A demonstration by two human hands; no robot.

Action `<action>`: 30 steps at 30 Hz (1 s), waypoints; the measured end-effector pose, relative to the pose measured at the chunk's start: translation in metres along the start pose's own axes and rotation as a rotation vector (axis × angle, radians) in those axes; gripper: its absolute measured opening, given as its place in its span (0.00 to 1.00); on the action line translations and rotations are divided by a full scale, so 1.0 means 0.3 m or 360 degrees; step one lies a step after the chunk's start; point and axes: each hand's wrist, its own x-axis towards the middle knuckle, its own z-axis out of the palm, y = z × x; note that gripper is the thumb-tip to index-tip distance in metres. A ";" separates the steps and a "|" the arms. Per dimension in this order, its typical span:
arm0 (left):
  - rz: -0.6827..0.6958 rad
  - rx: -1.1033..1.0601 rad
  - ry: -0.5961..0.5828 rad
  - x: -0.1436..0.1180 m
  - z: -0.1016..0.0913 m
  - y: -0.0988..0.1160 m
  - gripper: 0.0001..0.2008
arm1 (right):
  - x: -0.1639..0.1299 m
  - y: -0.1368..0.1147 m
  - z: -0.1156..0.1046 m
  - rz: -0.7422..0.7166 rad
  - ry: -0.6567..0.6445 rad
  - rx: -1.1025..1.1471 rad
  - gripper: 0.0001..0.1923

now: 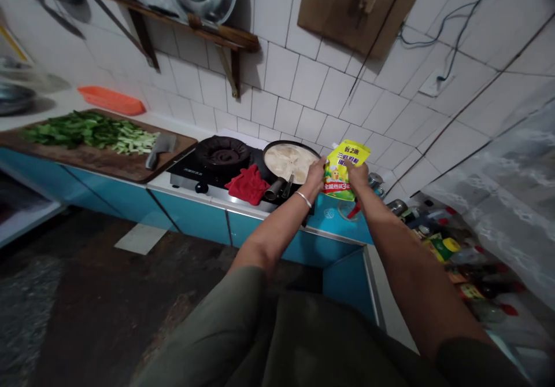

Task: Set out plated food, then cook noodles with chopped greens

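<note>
Both my hands hold a yellow seasoning pouch upright just right of a black pan filled with pale liquid. My left hand, a bracelet on its wrist, grips the pouch's left edge. My right hand grips its right side near the top. The pan sits on the right burner of a black gas stove. The pan's handle points toward me.
A red cloth lies on the stove front. To the left, a wooden board carries chopped greens and a cleaver. Several bottles crowd the right counter. A shelf with metal lids hangs above.
</note>
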 end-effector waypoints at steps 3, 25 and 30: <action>0.0443 0.0554 -0.0187 -0.040 0.042 0.061 0.12 | -0.049 0.015 -0.069 -0.0064 0.0078 0.0414 0.20; 0.0469 0.1516 -0.1622 -0.315 0.335 -0.225 0.16 | -0.371 0.043 -0.806 -0.0027 0.0308 0.0142 0.26; 0.0486 0.1475 -0.1789 -0.371 0.393 -0.339 0.19 | -0.477 0.063 -0.935 0.0076 0.0529 0.0189 0.27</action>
